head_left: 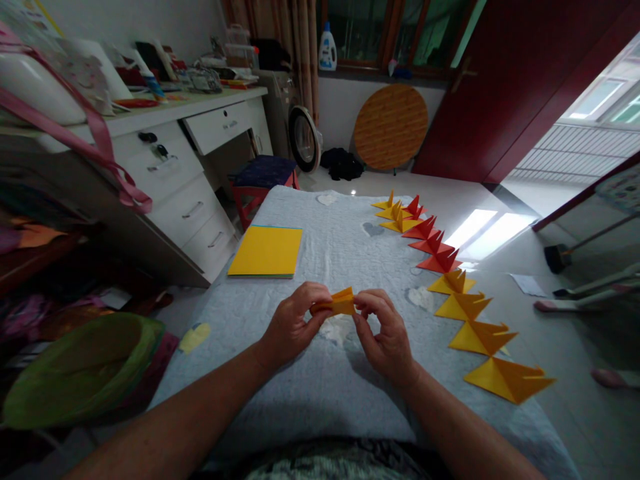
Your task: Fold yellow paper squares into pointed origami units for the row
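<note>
A small piece of folded yellow-orange paper (343, 301) is held up above the cloth-covered table, between my two hands. My left hand (300, 319) pinches its left end between thumb and fingers. At the paper's right edge, the thumb and fingertips of my right hand (384, 331) close on a corner. To the left lies a stack of square paper (266, 251), yellow on top. Along the right side of the table runs a row of folded paper cranes, with yellow ones (507, 379) nearest, red ones (439, 260) in the middle and more yellow ones (395, 217) at the far end.
The table wears a pale blue quilted cloth (240, 360). A green basket (85, 373) stands at the left, below a white desk (170, 173) with drawers. A dark-seated stool (265, 171) stands beyond the far left corner; a round wooden tabletop (391, 127) leans against the wall.
</note>
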`<state>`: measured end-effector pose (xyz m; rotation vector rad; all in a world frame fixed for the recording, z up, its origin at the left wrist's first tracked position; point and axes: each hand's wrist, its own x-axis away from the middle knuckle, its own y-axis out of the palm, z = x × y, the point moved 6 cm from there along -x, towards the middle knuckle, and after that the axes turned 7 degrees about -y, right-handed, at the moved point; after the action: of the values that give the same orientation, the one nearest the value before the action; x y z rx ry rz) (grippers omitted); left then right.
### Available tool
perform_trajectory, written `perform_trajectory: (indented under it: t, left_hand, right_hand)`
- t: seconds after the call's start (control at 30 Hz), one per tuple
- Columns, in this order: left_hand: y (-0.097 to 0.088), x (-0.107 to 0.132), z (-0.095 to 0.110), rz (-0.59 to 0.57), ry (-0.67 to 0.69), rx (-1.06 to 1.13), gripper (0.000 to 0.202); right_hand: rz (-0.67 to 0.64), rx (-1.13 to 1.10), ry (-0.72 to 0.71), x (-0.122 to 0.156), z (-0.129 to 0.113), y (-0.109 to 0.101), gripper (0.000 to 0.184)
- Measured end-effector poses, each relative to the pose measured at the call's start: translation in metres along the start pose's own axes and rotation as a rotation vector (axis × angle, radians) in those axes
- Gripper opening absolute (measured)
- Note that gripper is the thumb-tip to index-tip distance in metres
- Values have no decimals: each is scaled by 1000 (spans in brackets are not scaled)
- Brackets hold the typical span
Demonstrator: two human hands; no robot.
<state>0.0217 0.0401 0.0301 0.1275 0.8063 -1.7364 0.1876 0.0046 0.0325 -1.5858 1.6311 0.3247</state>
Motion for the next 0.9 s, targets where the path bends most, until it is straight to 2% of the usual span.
perform_trajectory:
  t: [0.37, 0.53, 0.67, 0.9]
  left_hand:
    - [0, -3, 3, -47, 4, -16, 12]
    - [2, -2, -4, -54, -78, 4, 6]
    - [2, -2, -8, -36, -136, 6, 10]
    - [1, -4, -3, -39, -75, 20, 10]
  right_hand:
    - [25, 3, -5, 1, 1, -1, 39]
    - [18, 21, 4, 0, 1, -1, 39]
    - [7, 29, 15, 1, 2, -1, 35]
    - [-16, 7, 4, -1, 0, -1, 31]
